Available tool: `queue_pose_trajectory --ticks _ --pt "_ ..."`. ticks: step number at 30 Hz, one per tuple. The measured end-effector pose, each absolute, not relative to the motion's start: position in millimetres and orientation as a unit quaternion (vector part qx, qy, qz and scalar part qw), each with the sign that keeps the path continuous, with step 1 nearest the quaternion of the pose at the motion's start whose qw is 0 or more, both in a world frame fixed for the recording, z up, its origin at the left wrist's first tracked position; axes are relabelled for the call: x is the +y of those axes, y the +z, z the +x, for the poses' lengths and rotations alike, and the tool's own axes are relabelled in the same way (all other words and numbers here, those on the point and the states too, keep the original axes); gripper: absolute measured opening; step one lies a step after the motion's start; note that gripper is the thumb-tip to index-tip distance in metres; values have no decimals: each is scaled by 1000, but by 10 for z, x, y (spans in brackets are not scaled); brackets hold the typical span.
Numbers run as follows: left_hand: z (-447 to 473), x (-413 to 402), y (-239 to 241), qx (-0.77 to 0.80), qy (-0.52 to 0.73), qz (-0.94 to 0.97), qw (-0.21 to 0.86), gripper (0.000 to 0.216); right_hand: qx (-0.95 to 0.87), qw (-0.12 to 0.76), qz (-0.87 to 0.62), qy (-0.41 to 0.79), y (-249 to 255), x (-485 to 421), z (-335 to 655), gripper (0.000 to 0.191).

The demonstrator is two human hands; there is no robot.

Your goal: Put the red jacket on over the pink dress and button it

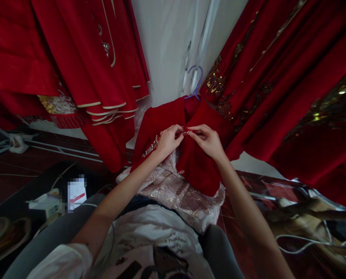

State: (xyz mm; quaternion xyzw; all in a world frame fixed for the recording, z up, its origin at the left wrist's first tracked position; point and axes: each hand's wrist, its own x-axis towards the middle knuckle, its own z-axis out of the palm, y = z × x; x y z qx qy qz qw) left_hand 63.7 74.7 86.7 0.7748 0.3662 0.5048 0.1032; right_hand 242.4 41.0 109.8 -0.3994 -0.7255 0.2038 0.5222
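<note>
1. Jacket [200,170], red and beaded, hung from a purple hanger [201,79] in front of the person; its lower part rested over a shiny, pale pink patterned cloth [161,182] at the lap.
2. The left hand [168,141] was at the front of the jacket, just below the neck opening, thumb and forefinger pinched together on the red fabric.
3. The right hand [209,140] met it from the other side, thumb and forefinger closed on a small beaded trim [187,133] at the front edge. Its finer detail was too small to make out.
4. More beading [151,146] showed on the jacket, beside the left wrist.
5. Red garments with pale edging [86,54] hung to the left; red garments with gold sequins [295,93] hung to the right, near the jacket's shoulder.
6. A white socket block [51,205] sat beside the left leg, next to a blurred-out packet [79,193].
7. A white cable [297,240] curled at lower right.
</note>
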Motion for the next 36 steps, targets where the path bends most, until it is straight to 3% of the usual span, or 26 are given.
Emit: queue_pose_trajectory --ticks 8,16,26,36 --pt "606 781 889 341 527 754 194 9 -698 546 -420 196 1034 497 2365 27" --pt "576 785 950 316 461 820 123 12 -707 545 -434 117 1062 457 2318 24" --pt "672 818 1009 331 443 828 97 7 -673 590 -429 121 980 515 2321 23" --pt "682 787 1019 347 413 839 66 9 -635 598 -440 212 920 589 2331 33"
